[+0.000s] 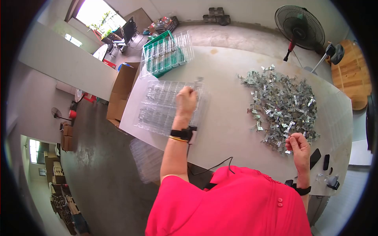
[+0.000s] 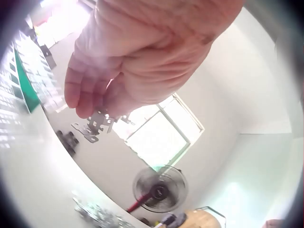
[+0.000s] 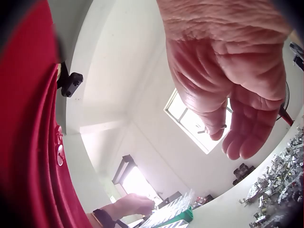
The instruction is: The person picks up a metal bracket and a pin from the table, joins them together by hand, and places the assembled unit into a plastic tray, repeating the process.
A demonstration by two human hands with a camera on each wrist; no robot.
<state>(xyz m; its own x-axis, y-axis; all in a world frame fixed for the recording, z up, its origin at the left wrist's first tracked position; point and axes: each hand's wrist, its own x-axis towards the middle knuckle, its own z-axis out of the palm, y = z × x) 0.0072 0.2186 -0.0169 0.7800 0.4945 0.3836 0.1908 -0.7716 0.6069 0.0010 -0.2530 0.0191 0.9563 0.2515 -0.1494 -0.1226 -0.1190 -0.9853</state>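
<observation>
In the head view my left hand (image 1: 186, 103) is raised over a clear plastic tray (image 1: 155, 125) with rows of compartments. Its fingertips pinch thin stamped metal brackets (image 2: 98, 121), which stick out below the fingers in the left wrist view. My right hand (image 1: 300, 151) is at the near edge of a heap of metal brackets (image 1: 281, 104), with fingers bent toward the thumb. A small bit of metal (image 3: 223, 127) shows at its thumb tip in the right wrist view; most of that piece is hidden.
Beyond the tray, another clear tray rests on a green crate (image 1: 159, 72) at the table's corner. A cardboard box (image 1: 122, 92) stands left of the table, more clear trays (image 1: 145, 160) below its edge. Right of my right hand lies a phone (image 1: 314, 158). A fan (image 1: 300, 28) stands behind.
</observation>
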